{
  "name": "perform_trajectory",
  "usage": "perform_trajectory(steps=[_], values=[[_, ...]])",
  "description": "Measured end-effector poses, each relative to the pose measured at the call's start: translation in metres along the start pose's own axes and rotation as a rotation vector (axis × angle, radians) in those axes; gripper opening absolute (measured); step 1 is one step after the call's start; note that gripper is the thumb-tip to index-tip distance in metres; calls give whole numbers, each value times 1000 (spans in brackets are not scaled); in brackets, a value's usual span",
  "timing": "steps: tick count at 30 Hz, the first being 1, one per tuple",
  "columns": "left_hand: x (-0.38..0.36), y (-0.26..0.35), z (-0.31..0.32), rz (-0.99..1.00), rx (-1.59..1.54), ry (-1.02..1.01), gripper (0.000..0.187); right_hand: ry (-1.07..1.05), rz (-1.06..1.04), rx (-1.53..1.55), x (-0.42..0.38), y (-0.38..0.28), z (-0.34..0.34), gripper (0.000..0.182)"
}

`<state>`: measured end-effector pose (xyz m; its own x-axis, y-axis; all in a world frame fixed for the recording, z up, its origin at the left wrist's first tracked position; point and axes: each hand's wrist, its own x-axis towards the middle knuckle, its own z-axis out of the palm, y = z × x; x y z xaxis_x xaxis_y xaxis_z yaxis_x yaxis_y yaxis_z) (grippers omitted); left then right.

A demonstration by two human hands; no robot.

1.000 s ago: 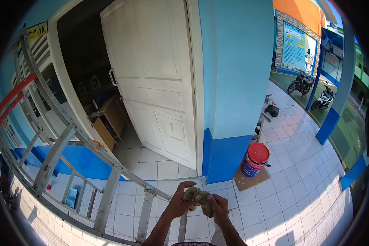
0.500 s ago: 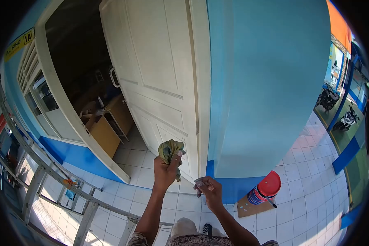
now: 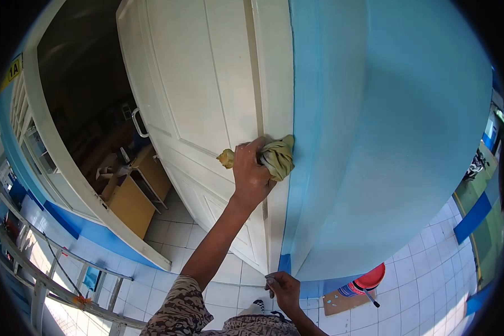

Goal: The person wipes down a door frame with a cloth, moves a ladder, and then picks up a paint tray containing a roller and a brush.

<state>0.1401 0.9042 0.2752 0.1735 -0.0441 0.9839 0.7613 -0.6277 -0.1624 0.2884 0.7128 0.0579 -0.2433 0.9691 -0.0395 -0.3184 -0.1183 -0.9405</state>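
Note:
My left hand (image 3: 251, 175) is closed around a crumpled olive-green rag (image 3: 279, 158). The rag lies against the cream door frame (image 3: 275, 84), close to where it meets the light blue wall (image 3: 397, 123). A loose end of cloth pokes out on the left side of the fist. Beside the frame, the cream panelled door (image 3: 190, 61) stands ajar. Low down by the foot of the frame is my right hand (image 3: 285, 291), fingers curled and pinched together, with greyish smears on the tips. Whether anything small is between those fingers is hidden.
On a piece of cardboard (image 3: 334, 305) at lower right sits a red-topped paint bucket (image 3: 371, 278) with a brush handle (image 3: 372, 299) leaning out. A metal ladder or scaffold (image 3: 42, 274) spans the lower left. Through the doorway shows a wooden desk (image 3: 131, 199).
My left hand has gone up and right with the rag, from in front of the door's lower part onto the frame. My right hand is slightly lower, still curled. The view has shifted.

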Motion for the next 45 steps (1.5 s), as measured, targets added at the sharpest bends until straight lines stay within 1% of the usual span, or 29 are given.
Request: perform_trajectory(steps=[1,4,6,7,8,10,12,14,15,16,18,20,22,24,26,28,29,30,32,34,36,37,38,40,42,43,44,45], values=[[-7,-2,2,-5,-8,2,23,12,-31,-4,6,0,0,11],[-3,-7,0,-28,46,-122,30,36,-70,-7,18,-5,2,13],[12,-10,5,-32,41,-13,30,41,-80,-17,22,-6,2,13],[5,-14,8,9,52,-56,30,41,-70,-24,22,-4,1,13],[-2,-13,8,8,55,-55,30,39,-59,-31,20,-3,0,13],[-15,-7,3,-53,-17,-113,30,29,-52,-47,14,-5,-2,12],[-8,-20,-3,-57,-19,-149,29,12,-46,-51,11,-2,-1,11],[17,-30,-6,80,32,-140,30,16,-23,-26,6,3,-9,12],[26,-29,-7,87,22,-117,30,20,-16,-17,6,6,-10,12],[21,-28,-6,87,29,-125,30,14,-10,-13,4,9,-11,12],[5,-25,-4,0,-54,-179,26,11,2,0,2,13,-11,12],[3,-35,-9,42,-100,-179,24,0,23,2,-3,14,-12,12],[32,-48,-15,188,-50,-189,23,-6,40,-1,-4,15,-12,13],[63,-55,-16,226,-104,-149,24,25,53,-5,-7,16,-17,12],[54,-47,-11,95,-167,-122,22,28,63,12,-9,17,-21,12],[31,-52,-13,89,-247,-217,20,22,55,41,-7,18,-22,12],[25,-61,-11,103,-222,-223,19,27,38,30,-8,18,-22,12],[37,-64,-15,110,-219,-222,19,34,18,17,-6,18,-22,12],[67,-63,-22,329,-139,-200,21,49,33,18,-11,23,-24,12],[91,-71,-22,289,-111,-173,22,66,36,12,-8,20,-27,12],[76,-62,-15,179,-217,-151,23,52,40,23,-5,22,-32,13],[63,-59,-14,88,-234,-171,25,47,36,28,-2,20,-32,13],[54,-68,-14,250,-230,-223,24,46,51,18,-2,19,-32,13],[66,-68,-20,365,-146,-241,20,44,72,13,-8,26,-31,14],[97,-69,-24,338,-93,-182,18,61,72,1,-11,24,-31,14],[114,-75,-21,334,-69,-99,16,66,62,8,-8,24,-29,14],[109,-71,-19,330,-69,-97,16,66,63,4,-7,27,-31,14],[98,-65,-17,291,-141,-108,16,43,54,-10,-6,27,-34,12]])
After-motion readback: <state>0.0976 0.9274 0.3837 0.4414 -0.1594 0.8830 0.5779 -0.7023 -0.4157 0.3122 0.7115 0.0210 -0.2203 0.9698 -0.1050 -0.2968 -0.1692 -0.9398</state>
